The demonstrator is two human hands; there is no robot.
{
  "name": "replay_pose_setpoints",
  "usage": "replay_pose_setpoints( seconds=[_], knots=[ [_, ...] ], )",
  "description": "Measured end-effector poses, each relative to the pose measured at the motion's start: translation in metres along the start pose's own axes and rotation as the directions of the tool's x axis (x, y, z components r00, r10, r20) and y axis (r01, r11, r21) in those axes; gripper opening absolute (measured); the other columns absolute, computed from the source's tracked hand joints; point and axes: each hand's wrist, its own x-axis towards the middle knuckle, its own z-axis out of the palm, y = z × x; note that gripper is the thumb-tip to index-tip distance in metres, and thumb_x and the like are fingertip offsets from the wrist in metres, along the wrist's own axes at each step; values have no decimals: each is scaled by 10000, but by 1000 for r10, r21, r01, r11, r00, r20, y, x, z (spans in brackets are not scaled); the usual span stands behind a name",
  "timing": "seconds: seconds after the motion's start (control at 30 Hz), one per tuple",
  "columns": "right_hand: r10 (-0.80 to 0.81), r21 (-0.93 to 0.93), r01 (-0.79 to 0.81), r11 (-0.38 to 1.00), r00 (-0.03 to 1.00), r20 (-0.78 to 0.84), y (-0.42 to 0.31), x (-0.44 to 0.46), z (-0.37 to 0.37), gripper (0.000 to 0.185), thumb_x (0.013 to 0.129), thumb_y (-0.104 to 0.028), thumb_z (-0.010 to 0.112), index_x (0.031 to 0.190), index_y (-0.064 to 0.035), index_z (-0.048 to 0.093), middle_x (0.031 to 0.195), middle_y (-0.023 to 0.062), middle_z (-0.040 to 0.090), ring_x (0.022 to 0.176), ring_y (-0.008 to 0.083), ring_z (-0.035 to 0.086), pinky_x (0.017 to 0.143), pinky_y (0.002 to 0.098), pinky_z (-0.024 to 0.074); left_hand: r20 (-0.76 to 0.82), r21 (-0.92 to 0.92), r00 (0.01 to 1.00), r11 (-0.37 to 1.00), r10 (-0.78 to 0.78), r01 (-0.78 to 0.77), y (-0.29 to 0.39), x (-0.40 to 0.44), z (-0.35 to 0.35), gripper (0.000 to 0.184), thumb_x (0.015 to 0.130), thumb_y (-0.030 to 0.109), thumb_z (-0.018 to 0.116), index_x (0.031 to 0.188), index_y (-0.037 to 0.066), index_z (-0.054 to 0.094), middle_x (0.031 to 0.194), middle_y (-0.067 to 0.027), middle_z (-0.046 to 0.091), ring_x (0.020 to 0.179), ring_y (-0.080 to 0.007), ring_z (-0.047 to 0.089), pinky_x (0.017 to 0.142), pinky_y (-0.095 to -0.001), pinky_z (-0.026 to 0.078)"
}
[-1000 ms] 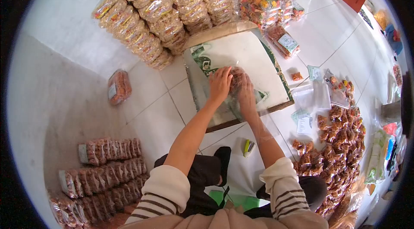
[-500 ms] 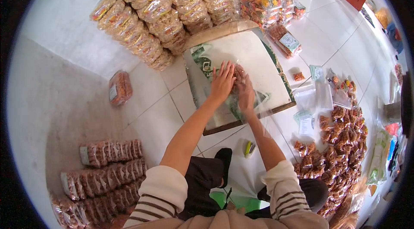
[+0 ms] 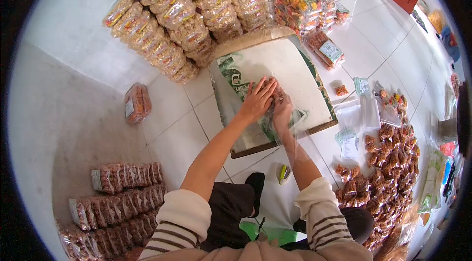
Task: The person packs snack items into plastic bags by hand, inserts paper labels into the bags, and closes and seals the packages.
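Note:
A clear plastic bag [image 3: 298,117] with reddish-brown snack in it lies on a low white-and-green board [image 3: 300,71] in front of me. Flat on top of the snack rests my left hand [image 3: 259,99], its fingers stretched out. My right hand [image 3: 281,110] curls round the near right side of the same bag. Loose, see-through film trails from that hand along my right forearm. Most of the snack is hidden beneath my fingers. On the floor just below the board sits a small yellow-green stapler [image 3: 283,173].
Stacked bags of pale snacks [image 3: 182,20] line the wall behind the board. Colourful packs [image 3: 297,2] stand at the back. Many small brown snack packets [image 3: 383,177] pile at the right, near empty plastic bags [image 3: 351,116] and labels [image 3: 349,146]. Long packs [image 3: 123,202] lie at lower left.
My left hand has shifted right and slightly down, over the snack. My right hand has moved slightly down, and its fingers are more curled against the bag.

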Motion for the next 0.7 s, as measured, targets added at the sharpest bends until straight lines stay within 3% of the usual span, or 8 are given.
replay_pose_setpoints(
  seconds=[0.13, 0.23, 0.3, 0.37, 0.47, 0.57, 0.67, 0.7],
  knots=[
    [201, 172, -212, 962, 977, 76, 21, 1, 5, 352, 863, -157, 468, 1194, -40, 451, 1076, 192, 536, 951, 298, 513, 812, 348, 403, -8, -13, 1000, 1000, -25, 25, -1, 1, 0, 501, 864, 198, 425, 1328, 108, 261, 1392, -6, 227, 1288, -241, 166, 1014, -512, 155],
    [-84, -149, 80, 986, 996, -21, 44, -28, -6, 445, 803, -119, 553, 1221, -48, 417, 1087, 200, 514, 942, 310, 513, 800, 357, 404, -140, -84, 988, 995, -71, 59, -21, 5, 11, 494, 865, 203, 432, 1319, 89, 275, 1368, -56, 270, 1261, -255, 230, 993, -473, 211],
    [4, -147, 17, 989, 990, 141, 34, -38, -24, 499, 769, -102, 584, 1230, -47, 399, 1083, 202, 507, 939, 324, 509, 795, 369, 404, -260, -167, 959, 983, -115, 73, -33, 5, 18, 484, 869, 206, 432, 1312, 77, 284, 1347, -94, 302, 1238, -264, 278, 977, -443, 250],
    [91, -142, -51, 989, 951, 296, 17, -39, -32, 557, 735, -85, 616, 1239, -46, 382, 1079, 205, 500, 937, 337, 506, 789, 381, 405, -333, -593, 652, 689, -681, 417, -41, 1, 14, 433, 887, 200, 412, 1264, 4, 326, 1257, -174, 387, 1162, -323, 358, 949, -428, 275],
    [41, -222, 34, 974, 944, 326, 8, -35, -22, 585, 708, -78, 636, 1232, -31, 381, 1029, 200, 518, 930, 344, 505, 779, 396, 406, -56, -696, 572, 442, -818, 565, -31, -8, 12, 462, 902, 226, 391, 1268, -37, 291, 1237, -223, 375, 1141, -339, 360, 955, -385, 273],
    [-139, -199, 188, 962, 961, 237, 18, -33, -7, 530, 696, -34, 649, 1185, -30, 445, 938, 174, 543, 754, 275, 564, 638, 351, 450, -7, -803, 477, 289, -879, 521, -16, -1, 27, 493, 904, 239, 386, 1289, -33, 244, 1263, -217, 346, 1152, -334, 341, 960, -393, 261],
    [-252, -235, 295, 926, 948, 195, 24, -31, 4, 514, 706, -43, 639, 1182, -31, 448, 979, 189, 538, 762, 295, 562, 644, 358, 448, -122, -749, 435, 371, -892, 549, -2, 3, 47, 589, 875, 338, 442, 1293, -26, 242, 1236, -230, 371, 1145, -349, 361, 957, -382, 281],
    [-146, -176, 182, 967, 969, 198, 22, -30, 7, 504, 726, -43, 617, 1193, -22, 429, 1024, 193, 531, 863, 314, 536, 720, 362, 433, -135, -717, 422, 382, -896, 583, 0, 3, 47, 608, 869, 327, 458, 1292, -43, 226, 1235, -246, 365, 1151, -358, 352, 959, -386, 278]
  ],
)
